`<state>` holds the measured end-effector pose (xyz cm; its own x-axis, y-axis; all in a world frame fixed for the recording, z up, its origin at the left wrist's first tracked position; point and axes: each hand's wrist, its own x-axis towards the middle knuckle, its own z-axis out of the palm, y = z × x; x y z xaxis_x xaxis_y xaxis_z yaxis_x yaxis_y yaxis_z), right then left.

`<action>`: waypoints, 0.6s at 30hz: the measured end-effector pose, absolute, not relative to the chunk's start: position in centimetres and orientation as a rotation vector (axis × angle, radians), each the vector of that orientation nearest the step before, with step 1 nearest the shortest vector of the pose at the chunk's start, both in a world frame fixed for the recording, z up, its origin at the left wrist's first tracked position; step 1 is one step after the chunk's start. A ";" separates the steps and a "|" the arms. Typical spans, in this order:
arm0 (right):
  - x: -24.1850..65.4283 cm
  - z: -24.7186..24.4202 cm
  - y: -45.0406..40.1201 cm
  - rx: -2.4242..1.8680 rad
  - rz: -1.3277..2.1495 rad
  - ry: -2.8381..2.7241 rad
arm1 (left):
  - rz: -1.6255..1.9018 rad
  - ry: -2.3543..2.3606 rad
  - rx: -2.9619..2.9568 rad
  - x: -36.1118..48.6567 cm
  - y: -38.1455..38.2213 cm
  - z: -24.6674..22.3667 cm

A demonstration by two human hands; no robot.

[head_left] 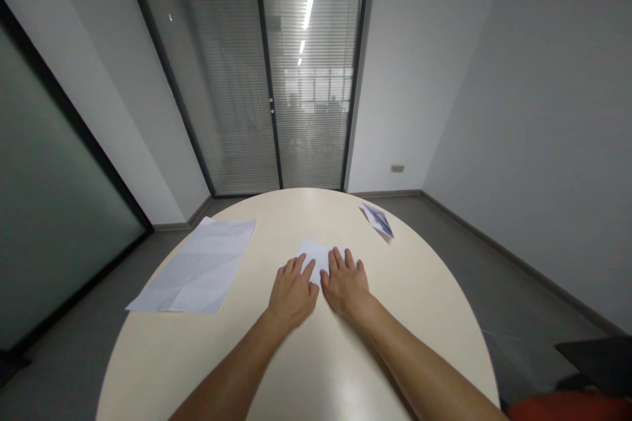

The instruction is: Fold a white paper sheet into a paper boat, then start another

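Observation:
A small white sheet of paper (315,250) lies flat near the middle of the round table, partly covered by both hands. My left hand (295,289) rests on its left side, palm down, fingers spread apart. On the right side lies my right hand (344,283), also palm down with fingers stretched out flat. The two thumbs come close together over the near part of the paper. How the near edge of the paper lies is hidden under the hands.
The cream round table (306,207) carries large creased white sheets (202,266) at the left. A folded paper piece with a dark picture (378,220) stands near the right rim. An orange-red seat (567,406) shows at bottom right. Glass panels with blinds (316,131) stand behind.

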<state>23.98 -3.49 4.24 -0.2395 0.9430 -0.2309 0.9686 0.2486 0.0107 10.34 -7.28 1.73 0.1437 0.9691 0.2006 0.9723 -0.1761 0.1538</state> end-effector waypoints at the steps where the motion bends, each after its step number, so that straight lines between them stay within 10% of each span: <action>1: 24.0 4.4 -3.5 1.811 -0.204 2.316 | -0.391 -2.008 -2.365 10.4 -7.3 1.7; 18: 24.1 4.4 -3.8 1.895 -0.119 2.310 | -0.329 -1.895 -2.449 10.3 -7.1 1.5</action>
<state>24.11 -3.78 4.40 -0.1895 0.9676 -0.1668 0.9796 0.1978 0.0345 10.32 -7.07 1.46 0.2369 0.9541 0.1831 0.9599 -0.2589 0.1072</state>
